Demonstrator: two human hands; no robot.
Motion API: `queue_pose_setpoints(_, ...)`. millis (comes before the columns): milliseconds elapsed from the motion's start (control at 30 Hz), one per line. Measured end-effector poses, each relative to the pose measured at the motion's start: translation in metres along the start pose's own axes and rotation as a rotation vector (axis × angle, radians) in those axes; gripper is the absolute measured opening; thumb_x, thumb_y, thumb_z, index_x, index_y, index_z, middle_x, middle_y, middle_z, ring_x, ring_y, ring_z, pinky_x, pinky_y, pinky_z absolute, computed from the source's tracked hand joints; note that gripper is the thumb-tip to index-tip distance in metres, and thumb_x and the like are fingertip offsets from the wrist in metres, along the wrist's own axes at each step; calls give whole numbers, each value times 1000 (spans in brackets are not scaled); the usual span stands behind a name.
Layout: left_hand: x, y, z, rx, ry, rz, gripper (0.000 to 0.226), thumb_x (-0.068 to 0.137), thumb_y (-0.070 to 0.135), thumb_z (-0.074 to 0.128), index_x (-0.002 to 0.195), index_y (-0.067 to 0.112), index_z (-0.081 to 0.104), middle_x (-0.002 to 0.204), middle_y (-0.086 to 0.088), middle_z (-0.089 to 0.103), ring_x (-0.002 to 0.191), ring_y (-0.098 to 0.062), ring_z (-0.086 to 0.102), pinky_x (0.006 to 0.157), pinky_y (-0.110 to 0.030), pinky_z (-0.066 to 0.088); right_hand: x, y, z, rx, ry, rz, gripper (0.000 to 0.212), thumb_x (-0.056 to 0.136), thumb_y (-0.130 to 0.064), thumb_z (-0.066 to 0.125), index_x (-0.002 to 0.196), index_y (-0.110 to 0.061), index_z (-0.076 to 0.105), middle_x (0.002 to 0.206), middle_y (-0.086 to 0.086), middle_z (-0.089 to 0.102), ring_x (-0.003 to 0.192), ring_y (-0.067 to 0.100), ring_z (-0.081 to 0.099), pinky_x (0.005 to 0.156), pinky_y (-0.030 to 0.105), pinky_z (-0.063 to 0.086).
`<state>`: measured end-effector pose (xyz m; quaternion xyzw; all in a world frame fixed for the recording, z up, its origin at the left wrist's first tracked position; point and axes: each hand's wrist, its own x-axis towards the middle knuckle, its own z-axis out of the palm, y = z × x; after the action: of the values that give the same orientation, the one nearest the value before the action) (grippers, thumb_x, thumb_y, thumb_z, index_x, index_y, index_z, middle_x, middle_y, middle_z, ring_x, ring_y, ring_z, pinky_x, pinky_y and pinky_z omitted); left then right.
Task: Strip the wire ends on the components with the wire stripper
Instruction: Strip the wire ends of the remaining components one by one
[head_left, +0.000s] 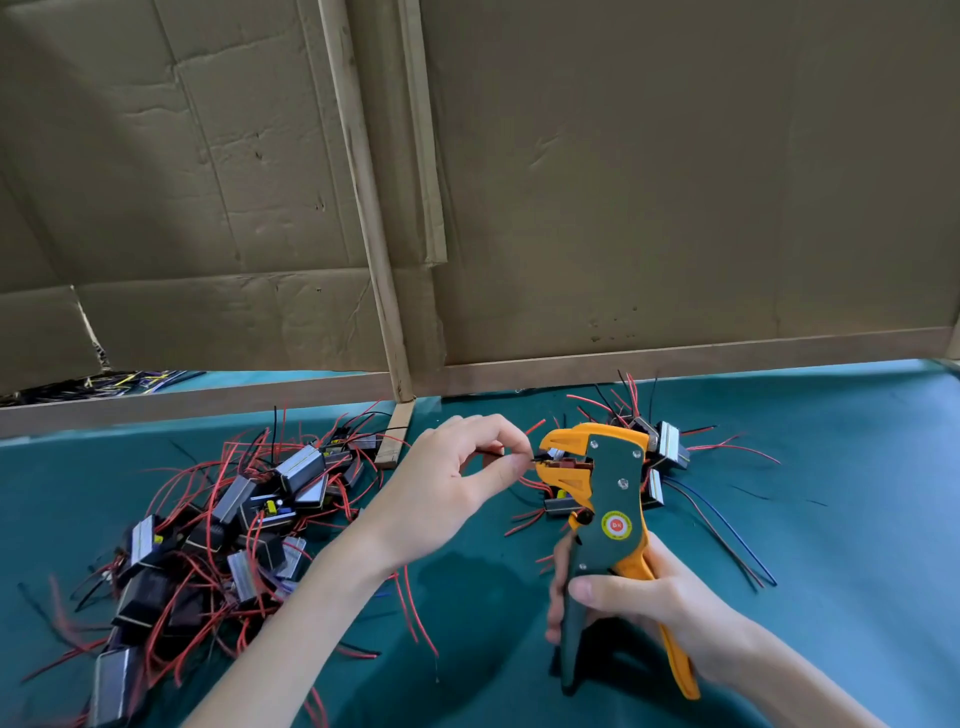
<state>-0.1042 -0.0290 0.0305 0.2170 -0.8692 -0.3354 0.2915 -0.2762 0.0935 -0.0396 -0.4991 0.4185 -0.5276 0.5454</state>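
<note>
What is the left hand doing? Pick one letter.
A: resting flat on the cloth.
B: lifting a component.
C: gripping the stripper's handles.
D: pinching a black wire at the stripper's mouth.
D: the left hand pinches a black wire fed into the wire stripper, which the right hand grips by its handles.
</note>
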Motion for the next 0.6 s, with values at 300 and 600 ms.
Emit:
queue_pose_setpoints(300,0,7,-8,43,-31,16,6,91,24,64,87,25,68,89,6,66,89,-4,51,86,-23,39,0,-1,8,-52,50,-6,16,71,-29,77,75,-18,66,71,21,65,66,35,64,65,40,54)
queue_pose_setpoints(600,1,9,-18,-70,-87,-14,15,92,13,62,84,25,67,79,21,65,75,3,56,74,-12,41,3,14,22,-147,310,-129,38,63,-42,74,67,-10,54,48,11,52,40,25,49,67,25,48)
